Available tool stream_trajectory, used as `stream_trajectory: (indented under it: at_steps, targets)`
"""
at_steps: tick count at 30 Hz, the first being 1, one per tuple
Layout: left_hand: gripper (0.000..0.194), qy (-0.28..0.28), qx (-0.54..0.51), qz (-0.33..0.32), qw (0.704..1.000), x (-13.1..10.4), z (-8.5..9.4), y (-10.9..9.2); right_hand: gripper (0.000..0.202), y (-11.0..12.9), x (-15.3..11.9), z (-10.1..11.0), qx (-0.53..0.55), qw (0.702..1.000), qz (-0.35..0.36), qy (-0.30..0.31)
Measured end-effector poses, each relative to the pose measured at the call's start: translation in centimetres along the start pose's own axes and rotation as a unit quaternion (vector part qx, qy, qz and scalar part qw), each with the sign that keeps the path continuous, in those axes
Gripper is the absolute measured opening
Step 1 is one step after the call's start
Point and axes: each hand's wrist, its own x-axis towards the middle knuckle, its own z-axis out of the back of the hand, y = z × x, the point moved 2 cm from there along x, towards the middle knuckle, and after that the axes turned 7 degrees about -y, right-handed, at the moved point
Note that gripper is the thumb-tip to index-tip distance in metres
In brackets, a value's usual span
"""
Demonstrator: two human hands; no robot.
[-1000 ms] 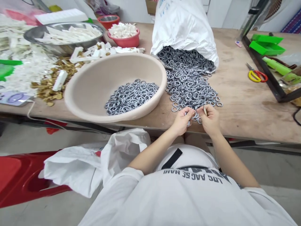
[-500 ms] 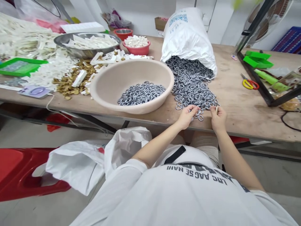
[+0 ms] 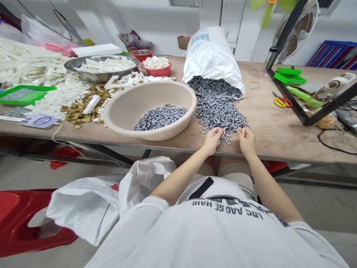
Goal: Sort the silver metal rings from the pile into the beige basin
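Note:
A heap of dark grey metal rings (image 3: 219, 111) spills over the table toward its front edge. At the near end of that heap, my left hand (image 3: 213, 141) is closed in a pinch, with rings showing at its fingertips. To its right my right hand (image 3: 247, 141) is also pinched closed by the heap's right edge; whatever its fingers hold is too small to make out. The rings come from the mouth of a white woven sack (image 3: 213, 56) lying on its side. Left of the heap, a beige basin (image 3: 119, 108) contains many more such rings.
Brass-coloured parts (image 3: 79, 111) and white plastic pieces cover the table's left side, around a steel bowl (image 3: 74, 76) and a red bowl (image 3: 158, 70). Scissors (image 3: 282, 101) lie at right, beside a black metal frame (image 3: 299, 111). A red stool (image 3: 16, 223) stands below left.
The camera view has shifted, so the table items sit lower and further left. Both hands stay pinched at the near end of the ring heap, with little visible movement.

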Motion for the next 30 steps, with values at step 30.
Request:
stream_trajectory:
  at_steps: [30]
  targets:
    - [0.024, -0.234, 0.424, -0.359, 0.797, -2.3, 4.7, -19.5, 0.032, 15.8, 2.8, -11.8, 0.164, 0.952, 0.072, 0.249]
